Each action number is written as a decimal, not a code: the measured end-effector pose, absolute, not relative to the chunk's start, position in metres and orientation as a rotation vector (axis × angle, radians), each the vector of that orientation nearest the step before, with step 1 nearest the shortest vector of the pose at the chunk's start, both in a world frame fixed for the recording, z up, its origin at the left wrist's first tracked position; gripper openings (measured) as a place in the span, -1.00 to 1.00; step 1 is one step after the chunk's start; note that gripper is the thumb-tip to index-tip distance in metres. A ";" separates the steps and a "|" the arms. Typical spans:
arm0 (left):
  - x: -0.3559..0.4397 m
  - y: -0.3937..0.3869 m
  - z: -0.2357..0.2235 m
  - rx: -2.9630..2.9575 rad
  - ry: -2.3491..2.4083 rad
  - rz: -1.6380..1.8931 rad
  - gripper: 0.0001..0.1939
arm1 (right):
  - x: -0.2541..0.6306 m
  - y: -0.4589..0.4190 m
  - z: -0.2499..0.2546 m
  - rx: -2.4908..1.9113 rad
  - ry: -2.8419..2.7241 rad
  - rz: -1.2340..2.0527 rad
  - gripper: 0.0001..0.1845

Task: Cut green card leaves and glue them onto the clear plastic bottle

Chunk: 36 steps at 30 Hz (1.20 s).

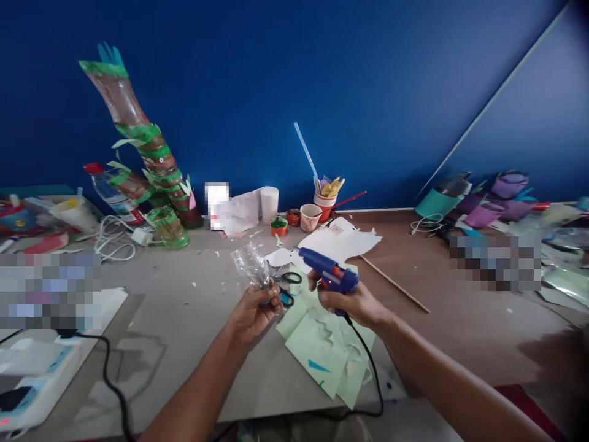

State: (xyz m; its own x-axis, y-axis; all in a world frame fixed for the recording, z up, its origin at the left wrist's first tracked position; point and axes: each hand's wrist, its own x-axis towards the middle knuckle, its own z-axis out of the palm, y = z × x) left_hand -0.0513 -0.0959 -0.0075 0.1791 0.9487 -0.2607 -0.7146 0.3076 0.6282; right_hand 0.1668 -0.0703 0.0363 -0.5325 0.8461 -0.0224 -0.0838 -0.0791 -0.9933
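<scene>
My left hand is closed around the lower end of a clear, crinkled plastic piece, perhaps cut from a bottle. A blue hot glue gun is in my right hand, its nozzle pointing left toward the plastic. A small orange light glows on the gun, and its black cord hangs down past the table edge. Dark-handled scissors lie just beyond my left fingers, partly hidden. Beneath the glue gun are light green paper sheets with cut-out shapes.
Torn white paper and a wooden stick lie behind the gun. Paper cups stand near the blue wall. At back left leans a brown-and-green bottle construction. A white power strip sits front left; a teal cup lies at right.
</scene>
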 end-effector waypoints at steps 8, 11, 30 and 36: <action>-0.054 -0.093 -0.010 0.426 0.624 1.162 -0.80 | 0.151 -0.061 0.027 -0.699 -1.775 1.630 -0.53; -0.055 -0.092 -0.013 0.446 0.628 1.148 -0.82 | 0.146 -0.059 0.018 -0.695 -1.762 1.661 -0.45; -0.051 -0.093 -0.015 0.475 0.652 1.122 -0.82 | 0.132 -0.072 0.008 -0.712 -1.716 1.415 -0.84; -0.050 -0.093 -0.013 0.468 0.668 1.114 -0.84 | 0.132 -0.073 0.012 -0.705 -1.772 1.385 -0.84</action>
